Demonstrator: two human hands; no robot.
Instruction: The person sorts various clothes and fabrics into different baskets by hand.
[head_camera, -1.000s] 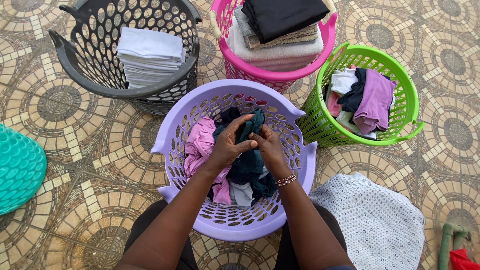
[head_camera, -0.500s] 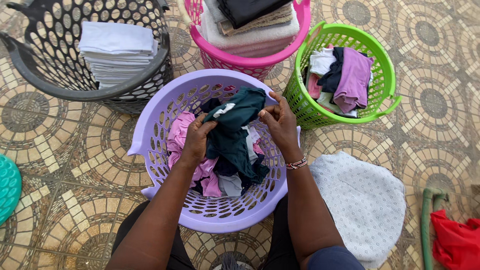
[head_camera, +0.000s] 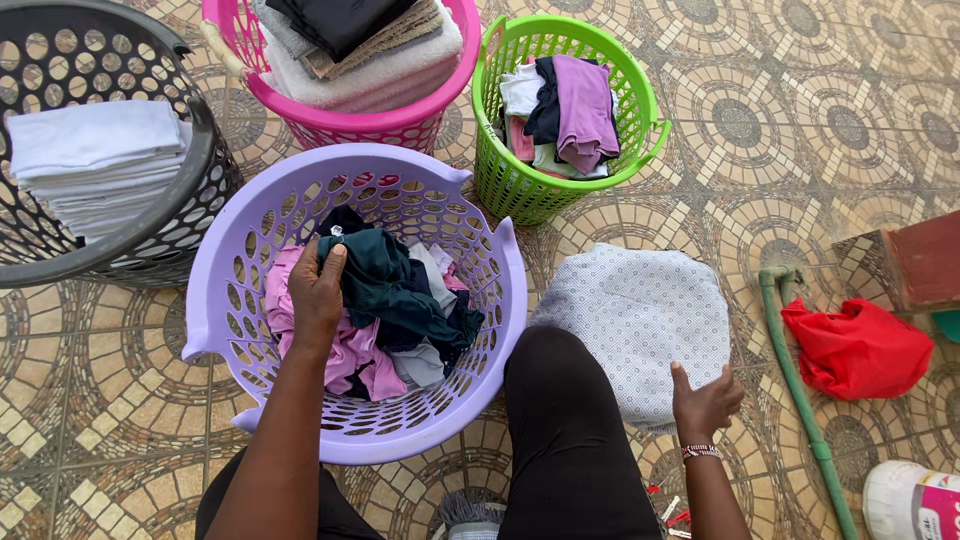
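Left hand (head_camera: 318, 290) pinches the dark green garment (head_camera: 385, 290) in the purple basket (head_camera: 400, 440), right hand (head_camera: 705, 403) spread open and empty over the dotted cloth (head_camera: 630, 320). Risk: the green piece lies tangled with pink clothes (head_camera: 350, 360), so a one-handed lift could drag those over the rim onto the floor.

left hand (head_camera: 318, 292) clenched, right hand (head_camera: 703, 403) open
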